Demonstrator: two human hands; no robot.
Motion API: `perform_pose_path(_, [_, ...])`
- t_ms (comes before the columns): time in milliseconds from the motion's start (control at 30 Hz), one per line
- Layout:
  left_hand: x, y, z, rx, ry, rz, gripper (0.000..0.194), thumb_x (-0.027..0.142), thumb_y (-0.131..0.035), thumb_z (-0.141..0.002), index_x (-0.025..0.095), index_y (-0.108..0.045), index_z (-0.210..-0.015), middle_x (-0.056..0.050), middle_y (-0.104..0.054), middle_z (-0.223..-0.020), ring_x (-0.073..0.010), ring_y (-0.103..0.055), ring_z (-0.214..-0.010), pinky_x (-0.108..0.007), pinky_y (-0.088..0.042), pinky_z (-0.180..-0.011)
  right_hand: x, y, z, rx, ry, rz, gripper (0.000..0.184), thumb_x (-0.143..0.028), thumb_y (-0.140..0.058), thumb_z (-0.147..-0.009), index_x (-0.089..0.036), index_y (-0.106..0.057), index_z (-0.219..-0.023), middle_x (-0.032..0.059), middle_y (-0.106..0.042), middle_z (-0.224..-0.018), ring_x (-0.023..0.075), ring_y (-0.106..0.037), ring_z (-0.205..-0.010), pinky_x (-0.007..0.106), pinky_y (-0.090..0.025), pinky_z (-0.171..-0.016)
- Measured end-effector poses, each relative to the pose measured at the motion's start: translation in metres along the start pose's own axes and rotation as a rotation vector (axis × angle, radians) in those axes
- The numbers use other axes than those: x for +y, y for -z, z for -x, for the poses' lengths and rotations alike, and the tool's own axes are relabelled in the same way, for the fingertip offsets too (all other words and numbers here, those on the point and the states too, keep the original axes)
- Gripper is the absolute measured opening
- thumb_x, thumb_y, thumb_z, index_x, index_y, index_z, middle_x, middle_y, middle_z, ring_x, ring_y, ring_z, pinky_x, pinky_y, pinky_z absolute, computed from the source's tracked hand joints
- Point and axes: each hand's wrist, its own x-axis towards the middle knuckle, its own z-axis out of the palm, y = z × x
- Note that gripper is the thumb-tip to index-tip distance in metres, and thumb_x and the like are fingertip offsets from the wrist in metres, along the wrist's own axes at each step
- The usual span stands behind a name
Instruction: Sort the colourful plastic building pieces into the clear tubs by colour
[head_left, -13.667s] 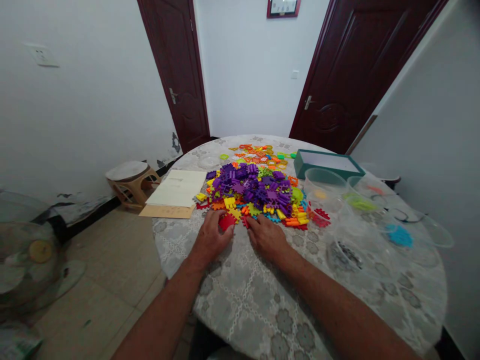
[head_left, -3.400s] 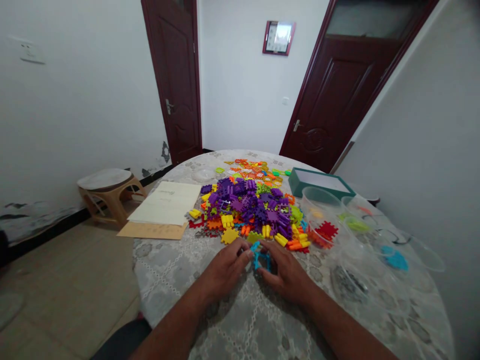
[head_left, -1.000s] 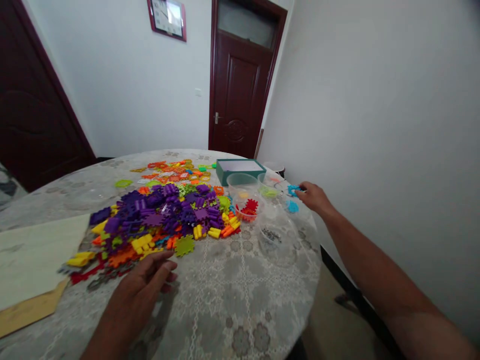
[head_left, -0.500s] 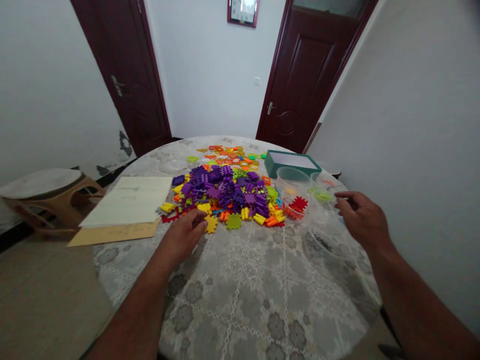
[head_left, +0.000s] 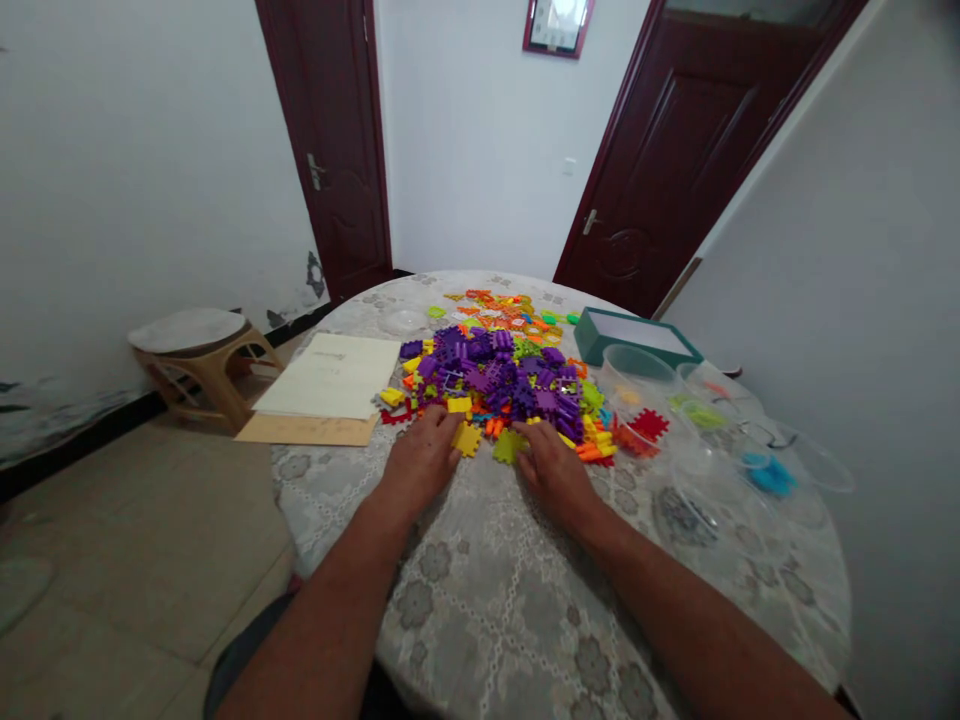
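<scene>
Both hands are at the near edge of a heap of toothed plastic building tiles [head_left: 480, 378], mostly purple. My left hand [head_left: 421, 458] has its fingers curled, thumb and index at the left edge of a yellow toothed tile [head_left: 467, 440]. From the right, my right hand [head_left: 555, 468] takes the edge of a yellow-green toothed tile [head_left: 508, 447] between thumb and fingers. The two tiles lie side by side with a small gap. Small yellow connector pieces [head_left: 391, 397] are by the heap; the fingers hide part of its front edge.
Pale sheets [head_left: 330, 375] overlap a tan card [head_left: 307, 430] at left. To the right stand a green box [head_left: 637, 338] and clear plastic tubs [head_left: 637, 365] with red, green and blue pieces. Orange pieces [head_left: 502, 310] lie behind the heap. A stool [head_left: 199, 370] stands left of the table.
My right hand has moved left from the clear tubs to the yellow-green tile, which now looks slightly turned. My left hand stays by the yellow tile. The view has swung left.
</scene>
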Motion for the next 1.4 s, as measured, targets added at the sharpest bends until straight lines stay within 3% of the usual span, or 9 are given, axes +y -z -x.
perform_pose_path(167, [0.001, -0.004, 0.0, -0.031, -0.007, -0.049, 0.047, 0.023, -0.065, -0.092, 0.024, -0.058, -0.138, -0.011, -0.057, -0.133, -0.0263, -0.063, -0.119, -0.034, -0.054, -0.092, 0.001, -0.003, 0.011, 0.024, 0.102, -0.153, 0.028, -0.01, -0.058, -0.092, -0.021, -0.065, -0.116, 0.0076, -0.065, -0.104, 0.0229, -0.063, -0.095, 0.034, -0.051, -0.084])
perform_pose_path(300, [0.0, -0.005, -0.001, -0.066, -0.009, -0.054, 0.047, 0.023, -0.065, -0.092, 0.022, -0.058, -0.138, -0.012, -0.058, -0.13, -0.028, -0.063, -0.119, -0.037, -0.053, -0.094, 0.0, -0.005, 0.011, 0.02, 0.163, -0.227, 0.024, -0.003, -0.057, -0.085, -0.021, -0.065, -0.099, 0.0055, -0.063, -0.096, 0.0223, -0.06, -0.094, 0.033, -0.048, -0.084])
perform_pose_path(600, [0.009, 0.003, 0.008, -0.118, -0.027, -0.056, 0.029, 0.018, -0.057, -0.092, 0.018, -0.062, -0.121, -0.013, -0.06, -0.124, -0.0265, -0.063, -0.115, -0.036, -0.052, -0.096, 0.002, -0.008, 0.011, 0.141, 0.15, -0.185, 0.025, -0.021, -0.056, -0.102, -0.024, -0.074, -0.119, 0.0058, -0.062, -0.092, 0.0197, -0.062, -0.084, 0.03, -0.048, -0.075])
perform_pose_path(700, [0.007, 0.001, 0.007, -0.103, -0.048, -0.05, 0.041, 0.02, -0.056, -0.093, 0.019, -0.058, -0.134, -0.014, -0.059, -0.126, -0.0276, -0.063, -0.117, -0.038, -0.052, -0.098, 0.001, -0.01, 0.012, 0.122, 0.177, -0.166, 0.028, -0.019, -0.055, -0.102, -0.025, -0.072, -0.123, 0.0065, -0.069, -0.092, 0.0208, -0.065, -0.086, 0.031, -0.05, -0.079])
perform_pose_path(900, [0.003, -0.004, 0.0, -0.068, -0.083, -0.069, 0.031, 0.033, -0.057, -0.095, 0.018, -0.065, -0.12, -0.015, -0.059, -0.125, -0.0308, -0.062, -0.118, -0.04, -0.053, -0.097, -0.011, -0.003, 0.007, 0.146, 0.181, -0.221, 0.045, -0.005, -0.052, -0.092, -0.021, -0.067, -0.132, 0.0101, -0.071, -0.113, 0.0218, -0.066, -0.105, 0.034, -0.055, -0.093])
perform_pose_path(1033, [-0.001, -0.005, -0.002, -0.076, -0.101, -0.07, 0.032, 0.034, -0.054, -0.096, 0.018, -0.067, -0.121, -0.015, -0.061, -0.122, -0.0306, -0.065, -0.113, -0.04, -0.054, -0.093, -0.022, 0.029, 0.004, 0.142, 0.184, -0.213, 0.061, 0.0, -0.051, -0.084, -0.019, -0.061, -0.141, 0.0147, -0.064, -0.134, 0.0229, -0.062, -0.124, 0.039, -0.053, -0.105])
perform_pose_path(1167, [-0.01, -0.012, -0.005, -0.095, -0.145, -0.033, 0.029, 0.029, -0.044, -0.099, 0.023, -0.071, -0.109, -0.011, -0.069, -0.115, -0.0271, -0.068, -0.11, -0.037, -0.054, -0.092, -0.016, 0.091, 0.008, 0.235, 0.137, -0.129, 0.042, -0.007, -0.053, -0.093, -0.02, -0.068, -0.13, 0.0132, -0.07, -0.126, 0.0232, -0.063, -0.123, 0.041, -0.052, -0.109])
perform_pose_path(1267, [-0.015, -0.022, -0.003, -0.032, -0.132, 0.004, 0.032, 0.031, -0.043, -0.099, 0.023, -0.071, -0.112, -0.012, -0.073, -0.12, -0.0288, -0.07, -0.112, -0.039, -0.055, -0.094, 0.016, 0.144, 0.014, 0.273, 0.037, 0.004, 0.033, -0.013, -0.054, -0.096, -0.022, -0.073, -0.122, 0.0101, -0.074, -0.118, 0.0229, -0.068, -0.113, 0.04, -0.055, -0.103])
perform_pose_path(1400, [-0.013, -0.031, 0.001, 0.081, -0.126, 0.1, 0.038, 0.035, -0.043, -0.098, 0.022, -0.066, -0.125, -0.014, -0.074, -0.125, -0.0306, -0.071, -0.114, -0.042, -0.054, -0.099, 0.096, 0.205, 0.014, 0.271, -0.149, 0.27, 0.034, -0.016, -0.05, -0.096, -0.019, -0.076, -0.119, 0.0104, -0.076, -0.123, 0.0235, -0.07, -0.115, 0.038, -0.053, -0.106])
